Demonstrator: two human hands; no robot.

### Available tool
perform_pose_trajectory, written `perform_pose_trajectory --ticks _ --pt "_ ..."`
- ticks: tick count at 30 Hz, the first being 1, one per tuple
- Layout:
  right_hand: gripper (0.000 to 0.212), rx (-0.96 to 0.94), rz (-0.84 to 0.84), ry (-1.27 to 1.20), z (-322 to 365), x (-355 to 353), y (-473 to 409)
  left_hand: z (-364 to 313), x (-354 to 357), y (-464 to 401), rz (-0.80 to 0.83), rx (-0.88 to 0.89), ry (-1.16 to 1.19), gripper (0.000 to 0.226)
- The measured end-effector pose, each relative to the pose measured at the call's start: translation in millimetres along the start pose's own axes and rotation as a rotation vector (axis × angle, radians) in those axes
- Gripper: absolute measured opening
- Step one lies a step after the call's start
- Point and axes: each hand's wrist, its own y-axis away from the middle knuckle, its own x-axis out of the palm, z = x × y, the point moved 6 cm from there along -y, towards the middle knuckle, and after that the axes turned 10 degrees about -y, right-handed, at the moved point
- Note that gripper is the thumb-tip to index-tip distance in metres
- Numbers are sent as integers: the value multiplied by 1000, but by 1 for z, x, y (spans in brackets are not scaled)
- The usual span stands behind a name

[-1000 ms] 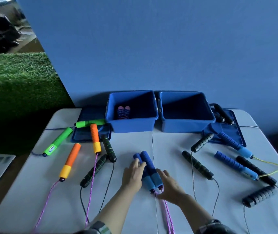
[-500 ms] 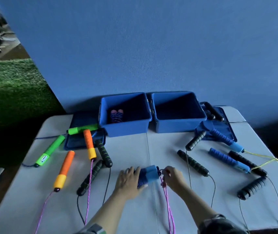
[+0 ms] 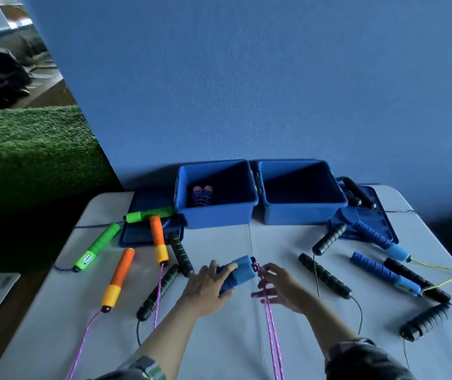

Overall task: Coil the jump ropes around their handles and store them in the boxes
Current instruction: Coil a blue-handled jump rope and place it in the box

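Your left hand (image 3: 205, 286) holds the pair of blue foam jump-rope handles (image 3: 235, 272) side by side, low over the white folding table (image 3: 219, 338), with your fingers curled over the top of them. Holding the two handles as one bundle gives you one fat stick to wind the rope on. Your right hand (image 3: 279, 286) is just beside the rope end of the handles, and its fingers are loosely curled round the pink braided rope (image 3: 270, 325), which runs in two strands from the handles back toward you and off the near edge of the table. It looks as if you are just starting the first turn, so the rope has to stay tight as it goes round. Both of your forearms reach forward from the bottom of the view, with the left wrist bent a little to the right and the right palm turned toward the handles. The two open blue plastic boxes (image 3: 246, 215) stand side by side at the far edge, against the blue wall, so they are easy to reach when a rope is done. The left box already has one wound rope with pink ends (image 3: 202, 194) in it. Other ropes lie loose on the table: orange and yellow handles (image 3: 117, 278) on your left, black ribbed handles (image 3: 325, 275) on your right.
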Motion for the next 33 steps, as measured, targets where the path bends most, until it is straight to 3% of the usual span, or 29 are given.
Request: perform_pose_trajectory --ticks 2,5,8,10,16,23,27,33 --pt "12 -51 -146 21 2 -10 -4 -1 -2 0 -22 34 49 53" --pt "12 -169 -269 373 13 -23 -9 -6 -6 1 -31 103 101 49" --pt "23 -263 -264 804 32 -27 -8 -10 -11 2 -39 157 136 48" --pt "28 -333 -242 929 53 -23 -7 -13 -16 2 -66 180 151 47" --pt "25 -486 -268 900 114 -21 -7 -8 -56 -7 -171 178 279 41" --pt "21 -544 -270 870 131 -25 -5 -3 -77 -16 -101 199 347 26" --pt "19 -536 -265 839 133 -23 -5 1 -83 -20 -19 98 492 23" --pt "22 -459 -194 704 130 -16 -6 14 -90 -29 -85 27 505 25"
